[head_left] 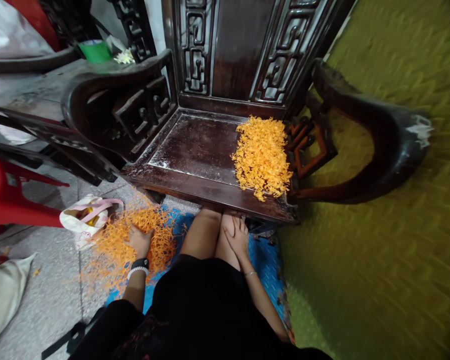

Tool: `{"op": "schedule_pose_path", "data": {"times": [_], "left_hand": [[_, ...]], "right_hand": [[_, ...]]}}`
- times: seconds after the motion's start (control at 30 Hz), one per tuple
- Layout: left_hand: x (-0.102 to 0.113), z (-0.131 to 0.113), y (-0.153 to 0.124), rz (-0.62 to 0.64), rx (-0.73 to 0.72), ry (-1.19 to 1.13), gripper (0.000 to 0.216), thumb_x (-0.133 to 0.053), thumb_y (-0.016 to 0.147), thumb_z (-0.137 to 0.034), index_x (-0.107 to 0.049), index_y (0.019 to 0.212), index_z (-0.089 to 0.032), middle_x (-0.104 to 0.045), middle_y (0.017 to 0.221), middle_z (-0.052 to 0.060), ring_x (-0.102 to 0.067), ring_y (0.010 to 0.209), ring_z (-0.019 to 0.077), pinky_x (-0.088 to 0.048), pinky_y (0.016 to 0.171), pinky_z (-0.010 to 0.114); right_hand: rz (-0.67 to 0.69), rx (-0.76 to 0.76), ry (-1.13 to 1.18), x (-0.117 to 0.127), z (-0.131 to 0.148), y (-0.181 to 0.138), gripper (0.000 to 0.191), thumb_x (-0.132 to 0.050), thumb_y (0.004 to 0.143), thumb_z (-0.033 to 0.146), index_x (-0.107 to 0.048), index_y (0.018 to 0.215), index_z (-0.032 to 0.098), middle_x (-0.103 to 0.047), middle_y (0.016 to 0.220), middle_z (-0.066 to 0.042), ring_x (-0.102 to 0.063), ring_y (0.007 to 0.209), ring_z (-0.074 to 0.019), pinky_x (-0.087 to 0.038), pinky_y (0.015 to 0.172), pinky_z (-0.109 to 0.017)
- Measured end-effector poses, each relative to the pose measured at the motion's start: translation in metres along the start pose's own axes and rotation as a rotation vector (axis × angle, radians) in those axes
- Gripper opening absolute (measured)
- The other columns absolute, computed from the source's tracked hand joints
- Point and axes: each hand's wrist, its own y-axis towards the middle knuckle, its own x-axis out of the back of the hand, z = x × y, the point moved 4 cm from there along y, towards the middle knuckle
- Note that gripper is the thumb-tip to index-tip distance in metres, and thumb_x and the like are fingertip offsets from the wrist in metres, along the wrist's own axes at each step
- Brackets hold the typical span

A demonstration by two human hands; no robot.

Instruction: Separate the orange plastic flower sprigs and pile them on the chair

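My left hand (139, 242) reaches down into a loose heap of orange curly strands (161, 245) on the floor. Its thumb and fingers are apart, with the fingertips partly lost among the strands. A dark band and a white beaded bracelet circle that wrist. My right hand (238, 239) lies flat over my knee and holds nothing. In front of me, a dense rectangular mass of yellow-orange flower-like pieces (263, 157) covers the right part of the dark wooden chair seat (202, 145).
Beside the heap stands a white bag (83, 217) with pink handles and yellow contents. A red plastic stool (18, 195) is at the left. The chair's curved armrest (382, 150) juts out at right, near a yellow-green surface (405, 260). A blue mat (264, 265) lies beneath me.
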Motion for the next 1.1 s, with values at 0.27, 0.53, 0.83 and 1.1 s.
{"op": "schedule_pose_path", "data": {"times": [0.27, 0.53, 0.83, 1.1], "left_hand": [[0.046, 0.023, 0.018, -0.008, -0.024, -0.027, 0.057, -0.056, 0.083, -0.041, -0.052, 0.131, -0.009, -0.067, 0.111, 0.019, -0.063, 0.103, 0.0329, -0.046, 0.084, 0.038], [0.105, 0.05, 0.038, -0.054, -0.013, -0.028, 0.038, -0.053, 0.082, -0.036, -0.066, 0.105, -0.008, -0.069, 0.096, 0.018, -0.063, 0.094, 0.0324, -0.046, 0.077, 0.035], [0.035, 0.022, 0.031, 0.153, -0.02, -0.109, 0.067, -0.058, 0.08, -0.045, -0.047, 0.136, -0.009, -0.064, 0.121, 0.023, -0.056, 0.117, 0.0383, -0.043, 0.093, 0.051], [-0.011, -0.006, 0.011, 0.112, -0.032, -0.105, 0.092, -0.044, 0.085, -0.059, -0.015, 0.15, -0.001, -0.042, 0.143, 0.029, -0.027, 0.139, 0.0401, -0.029, 0.104, 0.058]], "right_hand": [[0.01, -0.012, 0.012, -0.002, -0.001, 0.002, 0.063, -0.042, 0.09, 0.053, -0.039, 0.144, 0.021, -0.037, 0.147, -0.013, -0.04, 0.129, -0.0312, -0.036, 0.102, -0.042], [-0.033, 0.031, 0.074, 0.0, -0.004, 0.007, 0.065, -0.04, 0.089, 0.053, -0.039, 0.144, 0.018, -0.039, 0.145, -0.014, -0.04, 0.128, -0.0325, -0.036, 0.103, -0.045], [-0.067, 0.018, 0.218, -0.006, -0.005, 0.01, 0.066, -0.044, 0.085, 0.056, -0.045, 0.14, 0.018, -0.04, 0.145, -0.016, -0.04, 0.128, -0.0363, -0.033, 0.104, -0.052], [-0.236, -0.251, 0.461, -0.017, -0.068, -0.006, 0.058, -0.025, 0.095, 0.05, -0.045, 0.131, 0.009, -0.056, 0.126, -0.018, -0.054, 0.115, -0.0249, -0.042, 0.098, -0.041]]}}
